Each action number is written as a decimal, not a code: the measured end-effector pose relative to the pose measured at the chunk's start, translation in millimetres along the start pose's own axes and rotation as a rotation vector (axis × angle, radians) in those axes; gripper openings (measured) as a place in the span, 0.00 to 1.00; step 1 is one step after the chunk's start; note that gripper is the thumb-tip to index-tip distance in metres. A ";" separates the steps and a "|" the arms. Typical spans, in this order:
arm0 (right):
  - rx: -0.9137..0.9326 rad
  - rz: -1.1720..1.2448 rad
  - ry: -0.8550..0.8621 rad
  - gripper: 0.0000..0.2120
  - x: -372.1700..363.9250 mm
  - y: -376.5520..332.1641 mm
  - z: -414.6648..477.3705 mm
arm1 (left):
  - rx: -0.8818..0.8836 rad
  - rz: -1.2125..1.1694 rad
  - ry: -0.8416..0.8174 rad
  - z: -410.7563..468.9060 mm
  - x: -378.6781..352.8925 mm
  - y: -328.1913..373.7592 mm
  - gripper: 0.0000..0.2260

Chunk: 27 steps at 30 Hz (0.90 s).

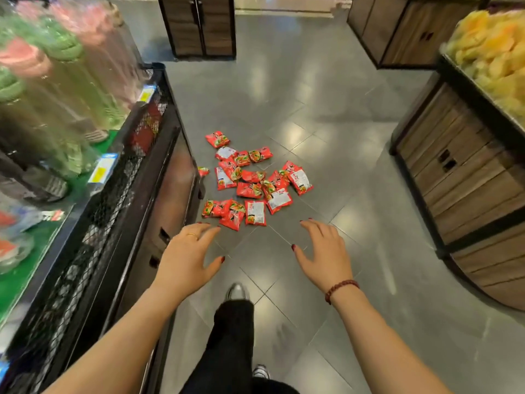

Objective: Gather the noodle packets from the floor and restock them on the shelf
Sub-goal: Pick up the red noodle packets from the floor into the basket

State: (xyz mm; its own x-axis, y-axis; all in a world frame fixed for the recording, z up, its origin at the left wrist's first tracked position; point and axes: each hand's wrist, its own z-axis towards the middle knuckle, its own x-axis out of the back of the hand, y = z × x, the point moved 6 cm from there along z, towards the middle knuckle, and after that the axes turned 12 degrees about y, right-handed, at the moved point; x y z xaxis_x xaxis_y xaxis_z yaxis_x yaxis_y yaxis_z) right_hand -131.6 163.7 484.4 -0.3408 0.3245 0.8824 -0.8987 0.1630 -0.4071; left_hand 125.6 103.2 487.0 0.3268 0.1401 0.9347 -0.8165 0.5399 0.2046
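Note:
Several red noodle packets lie scattered in a loose heap on the grey tiled floor, some face up and some showing white backs. One packet lies partly under the shelf edge. My left hand and my right hand are stretched out above the floor, palms down, fingers spread and holding nothing. Both hover just short of the nearest packets. The black mesh-fronted shelf stands at my left.
The shelf's upper level carries clear bags of pink and green goods with yellow price tags. Wooden display stands sit at the right and far back; the right one bears yellow snacks. My leg and shoe are below the hands.

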 end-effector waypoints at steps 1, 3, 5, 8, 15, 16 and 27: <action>-0.012 -0.004 -0.003 0.25 -5.7 6.5 16.2 | 0.002 0.007 -0.005 18.7 -7.6 -5.1 0.28; -0.032 -0.007 -0.010 0.24 -17.7 17.6 51.8 | 0.002 0.012 -0.012 59.2 -23.9 -16.2 0.28; -0.026 -0.016 -0.015 0.24 -30.8 25.1 92.4 | 0.010 -0.008 -0.014 102.4 -42.0 -29.9 0.28; 0.001 -0.027 -0.031 0.24 -54.7 35.5 162.7 | 0.029 -0.027 -0.008 171.2 -71.0 -54.6 0.27; -0.024 -0.029 -0.141 0.25 -100.0 53.8 303.3 | 0.063 -0.019 -0.109 311.4 -121.0 -101.9 0.27; -0.030 -0.020 -0.146 0.25 -105.1 57.4 319.6 | 0.060 -0.023 -0.109 328.8 -125.9 -106.0 0.26; -0.070 0.061 -0.399 0.22 -203.2 138.6 486.3 | 0.410 -0.075 -0.141 427.0 -229.0 -154.9 0.27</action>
State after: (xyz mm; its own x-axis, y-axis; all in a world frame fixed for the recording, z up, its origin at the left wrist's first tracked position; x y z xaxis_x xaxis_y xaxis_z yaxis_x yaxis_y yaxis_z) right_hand -321.0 -332.7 363.5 -0.4855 -0.0492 0.8729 -0.8575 0.2216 -0.4644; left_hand -26.0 -367.0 365.4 0.3472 -0.0166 0.9377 -0.9237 0.1665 0.3449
